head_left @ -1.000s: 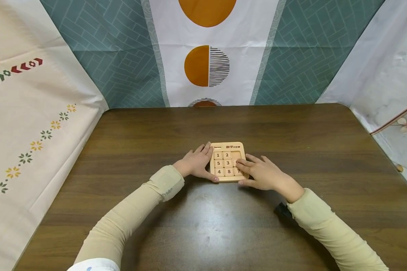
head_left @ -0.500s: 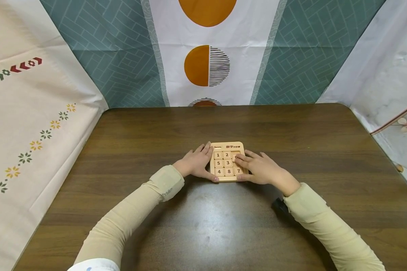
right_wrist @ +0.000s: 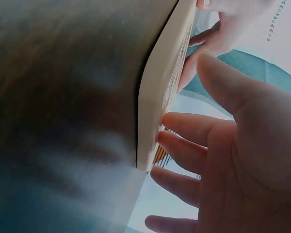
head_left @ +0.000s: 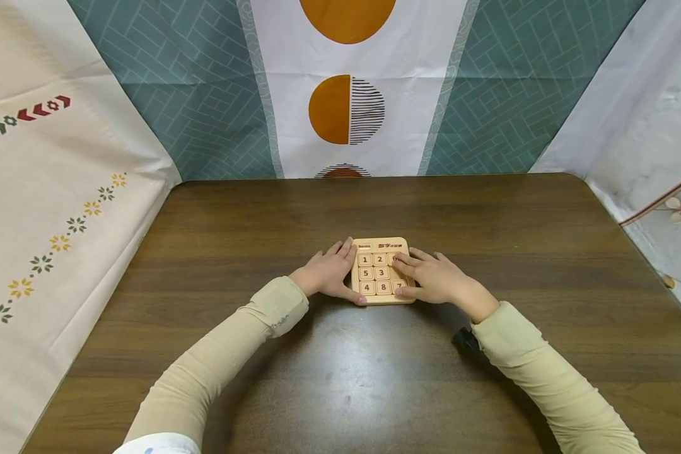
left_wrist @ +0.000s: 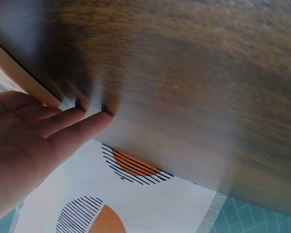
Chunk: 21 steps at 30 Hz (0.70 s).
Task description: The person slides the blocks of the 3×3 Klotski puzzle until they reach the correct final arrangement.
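A light wooden number sliding puzzle lies flat at the middle of the table. Its top row reads 1, 2 and a 6 tile; below come 5 and 3, then 4, 8 and 7. The bare slot is at the right of the middle row, partly covered by fingers. My left hand rests along the board's left side, fingers straight, thumb at the lower left corner. From the right, my right hand reaches over the edge, its extended fingertips touching the 6 tile and its thumb near the 7 tile.
The dark wooden table reaches back to a patterned cloth. A black object sits beneath the right wrist, by the sleeve cuff. Pale printed cloths hang at both sides.
My right hand has moved away from me and slightly left, sliding the 6 tile up from the middle row into the top right slot. My left hand has stayed put.
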Tool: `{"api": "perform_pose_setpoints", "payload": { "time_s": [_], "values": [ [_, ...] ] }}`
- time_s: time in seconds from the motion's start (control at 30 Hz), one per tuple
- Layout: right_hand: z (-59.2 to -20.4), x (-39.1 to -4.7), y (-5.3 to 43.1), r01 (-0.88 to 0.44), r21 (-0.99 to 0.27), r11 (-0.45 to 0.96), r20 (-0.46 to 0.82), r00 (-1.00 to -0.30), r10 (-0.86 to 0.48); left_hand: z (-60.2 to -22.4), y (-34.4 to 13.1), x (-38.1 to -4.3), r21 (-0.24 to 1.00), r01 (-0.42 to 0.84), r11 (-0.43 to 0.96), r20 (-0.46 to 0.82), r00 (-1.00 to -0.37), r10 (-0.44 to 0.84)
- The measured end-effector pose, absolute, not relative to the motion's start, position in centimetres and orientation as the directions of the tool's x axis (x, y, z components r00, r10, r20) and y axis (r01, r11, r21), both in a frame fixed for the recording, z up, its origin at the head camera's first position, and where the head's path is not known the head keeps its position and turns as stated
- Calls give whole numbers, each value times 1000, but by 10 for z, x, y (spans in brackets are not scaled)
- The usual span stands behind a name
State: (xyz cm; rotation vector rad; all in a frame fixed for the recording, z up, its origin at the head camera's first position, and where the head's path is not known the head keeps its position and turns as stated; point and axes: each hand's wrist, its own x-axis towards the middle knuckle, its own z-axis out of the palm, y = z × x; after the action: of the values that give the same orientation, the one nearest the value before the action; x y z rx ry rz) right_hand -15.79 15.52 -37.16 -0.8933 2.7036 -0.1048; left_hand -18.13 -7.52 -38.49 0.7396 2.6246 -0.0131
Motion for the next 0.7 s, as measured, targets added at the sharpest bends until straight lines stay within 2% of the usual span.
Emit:
{"api": "perform_pose_setpoints", "payload": {
  "time_s": [0.17, 0.37, 0.7],
  "values": [
    [-369, -153, 153, -600, -158, 784, -215, -754, -621, -385, -75, -182, 93, 502, 860, -397, -773, 494],
    [-368, -145, 146, -666, -171, 726, -177, -704, -688, -384, -75, -182, 100, 494, 864, -409, -771, 488],
    [-368, -141, 142, -682, -164, 713, -197, -685, -701, -382, -75, -181, 103, 486, 868, -411, -774, 482]
  ]
}}
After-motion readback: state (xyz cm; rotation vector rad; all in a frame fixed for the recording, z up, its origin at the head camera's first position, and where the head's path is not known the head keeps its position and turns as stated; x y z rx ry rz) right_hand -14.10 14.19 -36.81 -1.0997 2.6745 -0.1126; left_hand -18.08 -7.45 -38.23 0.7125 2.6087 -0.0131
